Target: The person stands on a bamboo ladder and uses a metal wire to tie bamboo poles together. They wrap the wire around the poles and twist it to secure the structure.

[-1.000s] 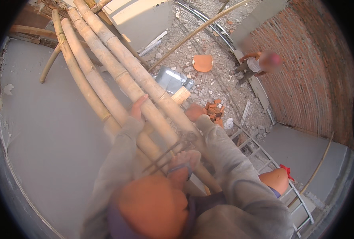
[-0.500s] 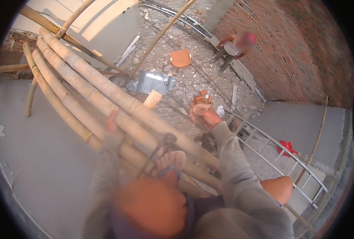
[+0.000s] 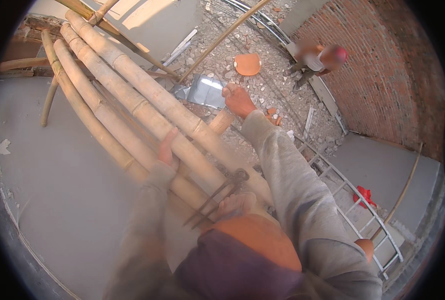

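Several thick bamboo poles [image 3: 137, 105] run side by side from the upper left down to my body. My left hand [image 3: 167, 147] is wrapped against one of the middle poles, part of its fingers hidden by the bamboo. Out beyond the poles, my right hand [image 3: 238, 101] is raised in a closed fist; whatever it may hold is too small to make out. Dark metal pincers [image 3: 221, 194] lie across the poles, their jaws toward the far side. My bare foot [image 3: 235, 204] presses on the bamboo beside them.
Far below, rubble [image 3: 222, 50] covers the ground, with a shiny metal sheet [image 3: 207, 91] and an orange panel [image 3: 247, 64] on it. A co-worker [image 3: 315, 60] stands by the brick wall [image 3: 372, 75]. At the right leans a metal ladder [image 3: 340, 189] near a red bag [image 3: 364, 196].
My right hand has moved up and away to the left, still closed. My left hand stays at the poles. The whole view has shifted, and my knee now covers more of the foot.
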`<state>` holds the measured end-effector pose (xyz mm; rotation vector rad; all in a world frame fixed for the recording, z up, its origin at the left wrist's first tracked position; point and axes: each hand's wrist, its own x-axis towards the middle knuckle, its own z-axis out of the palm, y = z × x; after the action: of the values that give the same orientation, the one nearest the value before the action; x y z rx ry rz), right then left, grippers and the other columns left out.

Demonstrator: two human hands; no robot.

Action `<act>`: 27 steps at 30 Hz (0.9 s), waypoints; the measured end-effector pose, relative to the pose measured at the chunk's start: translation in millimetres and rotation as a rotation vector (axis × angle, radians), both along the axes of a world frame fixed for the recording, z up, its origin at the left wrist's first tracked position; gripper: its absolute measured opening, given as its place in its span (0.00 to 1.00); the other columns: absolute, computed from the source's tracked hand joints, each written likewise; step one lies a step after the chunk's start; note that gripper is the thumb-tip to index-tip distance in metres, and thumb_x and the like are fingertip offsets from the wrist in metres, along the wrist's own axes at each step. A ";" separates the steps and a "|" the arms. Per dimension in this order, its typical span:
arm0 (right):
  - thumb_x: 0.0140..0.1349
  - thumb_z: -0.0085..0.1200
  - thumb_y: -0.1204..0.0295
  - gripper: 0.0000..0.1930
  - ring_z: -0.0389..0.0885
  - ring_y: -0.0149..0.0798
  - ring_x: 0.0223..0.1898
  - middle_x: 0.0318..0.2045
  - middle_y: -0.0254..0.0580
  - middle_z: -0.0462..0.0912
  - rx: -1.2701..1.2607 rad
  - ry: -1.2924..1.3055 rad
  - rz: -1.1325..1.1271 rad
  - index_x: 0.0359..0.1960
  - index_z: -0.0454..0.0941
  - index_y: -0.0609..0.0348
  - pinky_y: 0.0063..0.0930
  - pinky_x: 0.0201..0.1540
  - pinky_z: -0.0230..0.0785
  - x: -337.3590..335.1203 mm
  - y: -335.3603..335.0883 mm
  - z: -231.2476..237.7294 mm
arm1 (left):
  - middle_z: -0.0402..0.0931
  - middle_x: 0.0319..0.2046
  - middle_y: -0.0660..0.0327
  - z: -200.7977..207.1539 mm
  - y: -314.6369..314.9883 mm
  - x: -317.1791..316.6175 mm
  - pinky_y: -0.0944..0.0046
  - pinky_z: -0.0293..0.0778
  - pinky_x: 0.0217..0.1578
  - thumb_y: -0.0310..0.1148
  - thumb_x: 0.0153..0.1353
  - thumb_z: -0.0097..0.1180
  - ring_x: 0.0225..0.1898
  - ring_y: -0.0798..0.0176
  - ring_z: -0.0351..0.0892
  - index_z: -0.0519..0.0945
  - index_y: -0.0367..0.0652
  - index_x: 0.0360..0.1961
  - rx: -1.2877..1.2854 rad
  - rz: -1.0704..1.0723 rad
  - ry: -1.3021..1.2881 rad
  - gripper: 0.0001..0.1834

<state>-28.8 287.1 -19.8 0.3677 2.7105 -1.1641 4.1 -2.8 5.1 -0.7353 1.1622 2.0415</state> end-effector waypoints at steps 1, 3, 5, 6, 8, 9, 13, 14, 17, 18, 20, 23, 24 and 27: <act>0.68 0.49 0.66 0.16 0.82 0.60 0.45 0.40 0.59 0.84 0.071 -0.047 0.060 0.36 0.81 0.70 0.50 0.46 0.75 0.2 -5.2 -11.7 | 0.75 0.55 0.47 2.7 -2.4 0.7 0.45 0.74 0.60 0.44 0.66 0.60 0.56 0.45 0.77 0.69 0.36 0.63 -0.033 -0.004 -0.005 0.31; 0.67 0.48 0.67 0.15 0.83 0.65 0.46 0.41 0.62 0.84 0.147 -0.067 0.123 0.38 0.80 0.70 0.53 0.47 0.76 9.1 -19.7 -31.5 | 0.75 0.55 0.47 1.3 -2.0 0.2 0.44 0.74 0.60 0.43 0.66 0.60 0.56 0.44 0.77 0.68 0.36 0.64 -0.067 -0.019 0.017 0.31; 0.67 0.47 0.68 0.14 0.83 0.66 0.47 0.39 0.64 0.84 0.177 -0.092 0.113 0.42 0.78 0.69 0.56 0.49 0.76 16.3 -40.6 -43.9 | 0.76 0.54 0.48 -4.2 -4.3 -2.8 0.44 0.74 0.59 0.43 0.65 0.61 0.56 0.44 0.78 0.69 0.36 0.63 -0.057 -0.021 -0.002 0.31; 0.67 0.47 0.68 0.14 0.83 0.67 0.46 0.38 0.65 0.84 0.133 -0.092 -0.015 0.43 0.76 0.69 0.56 0.49 0.76 21.5 -41.8 -46.3 | 0.76 0.54 0.48 -7.4 -7.1 -1.8 0.44 0.74 0.60 0.43 0.65 0.61 0.56 0.45 0.78 0.69 0.36 0.63 -0.046 -0.027 -0.002 0.31; 0.66 0.47 0.69 0.14 0.84 0.67 0.45 0.37 0.66 0.84 0.038 -0.216 -0.272 0.45 0.74 0.68 0.57 0.49 0.75 34.7 -44.6 -48.2 | 0.76 0.54 0.48 -14.7 -10.9 -2.4 0.45 0.74 0.60 0.44 0.65 0.62 0.57 0.46 0.77 0.69 0.37 0.63 -0.039 -0.037 -0.007 0.32; 0.66 0.47 0.69 0.13 0.84 0.67 0.44 0.38 0.67 0.84 0.101 -0.247 -0.320 0.45 0.73 0.68 0.57 0.49 0.75 38.3 -42.5 -48.9 | 0.76 0.54 0.48 -17.1 -11.9 -1.9 0.46 0.73 0.60 0.44 0.65 0.62 0.57 0.47 0.77 0.69 0.37 0.64 -0.041 -0.040 -0.010 0.32; 0.66 0.44 0.69 0.15 0.83 0.69 0.45 0.40 0.69 0.84 0.211 -0.210 -0.477 0.45 0.74 0.70 0.58 0.51 0.74 68.5 36.7 -55.7 | 0.74 0.59 0.50 -7.5 -1.0 3.6 0.55 0.70 0.62 0.43 0.61 0.67 0.59 0.52 0.75 0.71 0.33 0.64 -0.242 -0.057 0.063 0.36; 0.65 0.44 0.68 0.16 0.83 0.70 0.45 0.40 0.70 0.84 0.255 -0.200 -0.478 0.45 0.75 0.71 0.59 0.51 0.73 80.7 69.2 -55.5 | 0.71 0.62 0.48 1.2 8.8 11.3 0.54 0.68 0.63 0.41 0.59 0.69 0.62 0.50 0.72 0.68 0.33 0.66 -0.511 -0.037 0.275 0.39; 0.63 0.48 0.66 0.15 0.81 0.72 0.44 0.38 0.71 0.83 0.602 0.001 -0.570 0.44 0.74 0.66 0.61 0.50 0.70 115.6 172.3 -39.5 | 0.62 0.67 0.45 44.3 49.9 43.3 0.49 0.62 0.67 0.35 0.52 0.74 0.67 0.42 0.64 0.61 0.35 0.72 -1.215 -0.025 0.753 0.49; 0.62 0.49 0.66 0.15 0.81 0.71 0.44 0.40 0.70 0.82 0.517 0.014 -0.722 0.42 0.73 0.67 0.60 0.49 0.70 128.2 211.9 -22.4 | 0.60 0.68 0.46 62.4 66.4 55.4 0.46 0.61 0.68 0.31 0.49 0.75 0.68 0.39 0.63 0.59 0.37 0.73 -1.309 -0.036 0.952 0.52; 0.65 0.48 0.71 0.09 0.81 0.66 0.42 0.37 0.63 0.79 0.823 0.143 -0.596 0.35 0.72 0.67 0.54 0.45 0.72 142.0 273.4 16.2 | 0.56 0.70 0.45 95.1 105.1 70.6 0.44 0.58 0.69 0.32 0.47 0.75 0.69 0.39 0.60 0.59 0.42 0.74 -1.142 -0.182 1.125 0.54; 0.66 0.45 0.75 0.06 0.80 0.59 0.39 0.34 0.54 0.74 0.973 0.267 -0.455 0.34 0.72 0.65 0.47 0.41 0.73 148.8 311.1 75.6 | 0.58 0.69 0.45 135.1 164.6 76.7 0.42 0.55 0.69 0.32 0.46 0.74 0.70 0.41 0.60 0.60 0.47 0.75 -1.044 -0.411 1.482 0.53; 0.66 0.45 0.76 0.06 0.79 0.57 0.39 0.34 0.52 0.73 1.028 0.321 -0.408 0.33 0.72 0.65 0.45 0.40 0.73 148.6 308.9 93.0 | 0.57 0.69 0.45 145.7 181.2 75.1 0.42 0.55 0.69 0.32 0.47 0.74 0.70 0.41 0.60 0.60 0.48 0.75 -1.051 -0.501 1.588 0.53; 0.67 0.44 0.76 0.07 0.77 0.59 0.39 0.33 0.55 0.73 0.692 0.477 -0.499 0.32 0.71 0.67 0.48 0.40 0.69 136.2 255.4 122.6 | 0.61 0.66 0.46 166.9 195.8 69.7 0.44 0.59 0.65 0.33 0.47 0.72 0.68 0.44 0.63 0.63 0.51 0.73 -1.174 -0.751 1.701 0.50</act>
<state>107.4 542.5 102.7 1.0135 3.5251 -0.3485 73.8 192.9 172.1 1.2596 2.8898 0.7658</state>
